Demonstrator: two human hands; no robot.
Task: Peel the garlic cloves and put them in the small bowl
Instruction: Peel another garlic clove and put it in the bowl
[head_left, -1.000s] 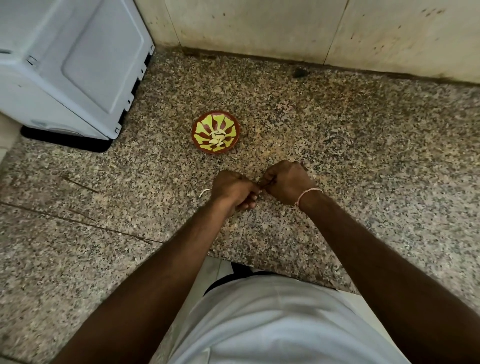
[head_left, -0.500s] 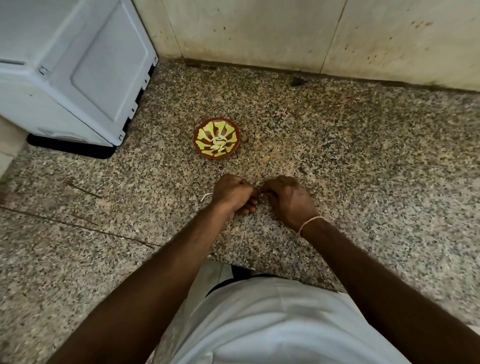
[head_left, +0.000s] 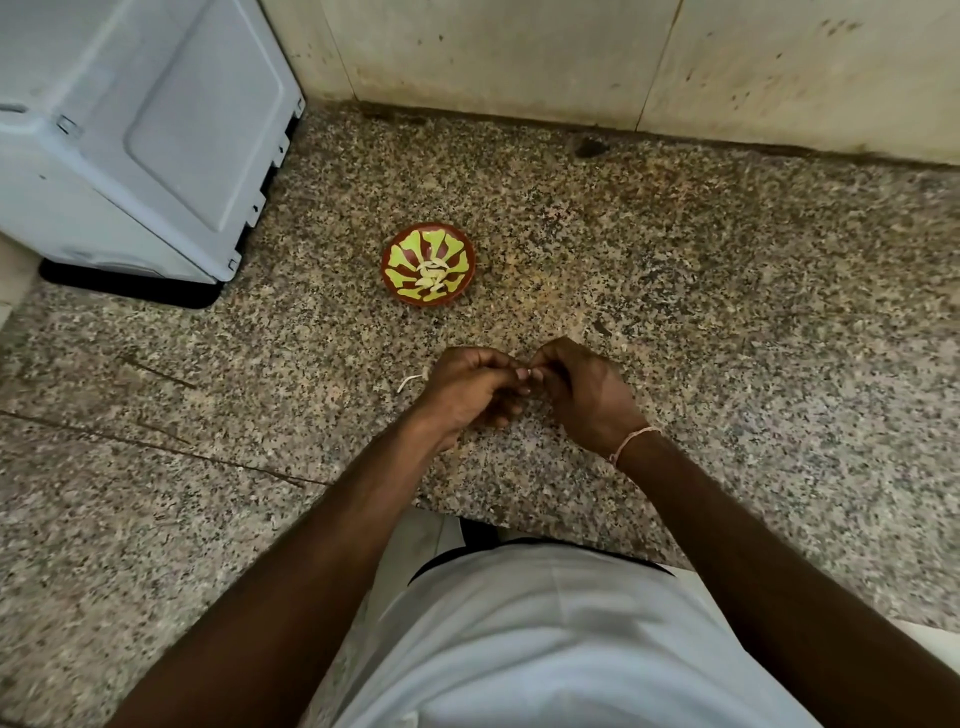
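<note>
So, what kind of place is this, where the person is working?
Probably a home kitchen. The work goes on at a speckled granite counter set against a tiled wall, with a white appliance at the back left and a small bowl of peeled garlic.

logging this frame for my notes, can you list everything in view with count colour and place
small bowl: one, red-brown with yellow-green pattern, on the counter beyond the hands
pale pieces: a few, whitish, in the middle of the bowl; likely peeled garlic
peel strip: one, white, on the counter just left of the left hand
counter: one, speckled granite, fills most of the view
appliance: one, pale grey-white, far left on the counter
wall: beige tiles, behind the counter
wrist thread: one, pale pink, on the right wrist
shirt: white, bottom centre
left hand: fingers curled, fingertips meeting the right hand's
right hand: fingers curled; whatever they pinch is hidden
</note>
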